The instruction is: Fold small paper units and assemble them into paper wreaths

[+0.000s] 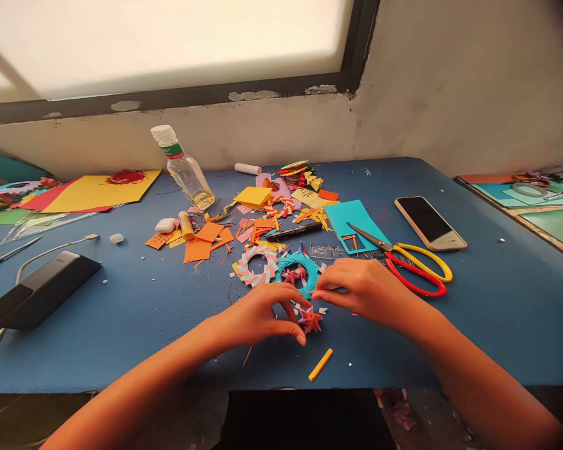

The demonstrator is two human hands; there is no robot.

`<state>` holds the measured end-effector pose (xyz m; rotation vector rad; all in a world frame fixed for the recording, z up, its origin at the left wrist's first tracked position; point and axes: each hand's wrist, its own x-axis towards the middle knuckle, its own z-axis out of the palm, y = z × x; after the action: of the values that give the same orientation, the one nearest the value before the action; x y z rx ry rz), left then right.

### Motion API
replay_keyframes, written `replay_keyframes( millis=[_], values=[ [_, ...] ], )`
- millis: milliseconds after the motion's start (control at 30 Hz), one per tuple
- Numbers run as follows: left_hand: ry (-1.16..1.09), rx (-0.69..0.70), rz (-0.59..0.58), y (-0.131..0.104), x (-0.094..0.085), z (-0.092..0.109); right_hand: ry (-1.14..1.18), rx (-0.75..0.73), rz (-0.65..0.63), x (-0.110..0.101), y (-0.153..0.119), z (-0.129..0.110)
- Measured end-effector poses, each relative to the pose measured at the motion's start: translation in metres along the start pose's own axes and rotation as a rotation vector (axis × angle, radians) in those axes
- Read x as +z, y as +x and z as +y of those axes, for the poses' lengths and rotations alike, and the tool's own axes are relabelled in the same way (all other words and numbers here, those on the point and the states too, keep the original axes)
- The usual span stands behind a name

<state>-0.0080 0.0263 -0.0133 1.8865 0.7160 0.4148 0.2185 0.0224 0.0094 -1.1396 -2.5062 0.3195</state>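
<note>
My left hand [263,312] pinches a small pink folded paper star [311,319] between thumb and fingers, just above the blue table [122,312]. My right hand [361,287] rests close beside it, fingertips pinched on a small pale scrap near the teal paper ring [304,265]. A pink and white paper ring [257,264] lies just left of the teal one. A yellow paper strip [320,364] lies near the table's front edge.
Red and yellow scissors [413,265] and a phone [429,222] lie to the right. A black marker [293,232], glue stick [186,225], clear bottle [184,167], teal card [356,222] and orange scraps [206,240] crowd the middle. A black device [37,290] sits left.
</note>
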Motion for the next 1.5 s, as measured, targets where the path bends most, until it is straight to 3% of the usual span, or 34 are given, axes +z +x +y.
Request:
replay_keyframes(
  millis=[133,300,500,667,833,1100,1500],
  values=[
    [0.011,0.001,-0.028,0.0,0.003,0.001,-0.031,-0.008,-0.005,0.0,-0.001,-0.001],
    [0.053,-0.009,0.068,0.002,0.014,-0.01,-0.024,-0.011,0.002,0.001,-0.001,-0.001],
    [-0.006,0.055,0.007,0.007,0.022,-0.009,0.012,-0.002,0.024,0.002,0.0,0.001],
    [-0.099,-0.075,0.118,0.004,0.015,0.006,0.36,0.007,0.174,-0.016,-0.007,-0.003],
    [-0.15,-0.046,0.299,0.0,0.011,0.014,0.613,0.109,0.067,-0.027,-0.011,-0.013],
    [-0.09,0.125,0.39,-0.003,0.015,0.013,0.534,0.14,0.056,-0.019,-0.008,-0.019],
    [-0.004,0.225,0.458,-0.003,0.016,0.013,0.37,0.103,0.158,-0.016,-0.007,-0.022]
  ],
)
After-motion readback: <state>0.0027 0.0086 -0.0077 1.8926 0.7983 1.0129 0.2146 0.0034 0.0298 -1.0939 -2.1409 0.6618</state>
